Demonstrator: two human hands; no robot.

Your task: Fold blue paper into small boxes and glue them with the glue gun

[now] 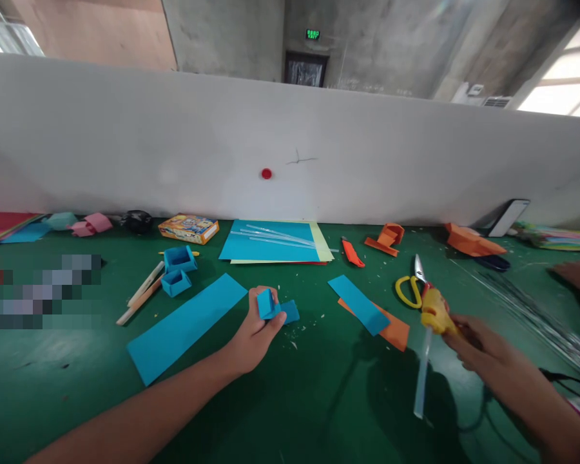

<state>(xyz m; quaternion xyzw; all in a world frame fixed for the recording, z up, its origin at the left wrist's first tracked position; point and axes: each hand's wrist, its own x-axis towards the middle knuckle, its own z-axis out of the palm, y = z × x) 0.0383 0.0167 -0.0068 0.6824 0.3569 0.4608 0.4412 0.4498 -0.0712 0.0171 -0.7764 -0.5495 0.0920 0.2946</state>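
Observation:
My left hand is closed on a small folded blue paper piece, pinching it with thumb and fingers above the green table. Part of that piece sticks out to the right of my thumb. In my right hand is a yellow hot glue gun, with a clear glue stick jutting out of it toward me. Scissors with yellow handles lie just beyond the glue gun. Between my hands a blue paper strip rests partly over an orange strip. A longer blue strip lies left of my left hand.
Folded blue paper boxes stand beside wooden sticks. Along the white partition are a small carton, glue sticks on blue sheets, a red cutter and orange folded paper. Another person's arm shows at right.

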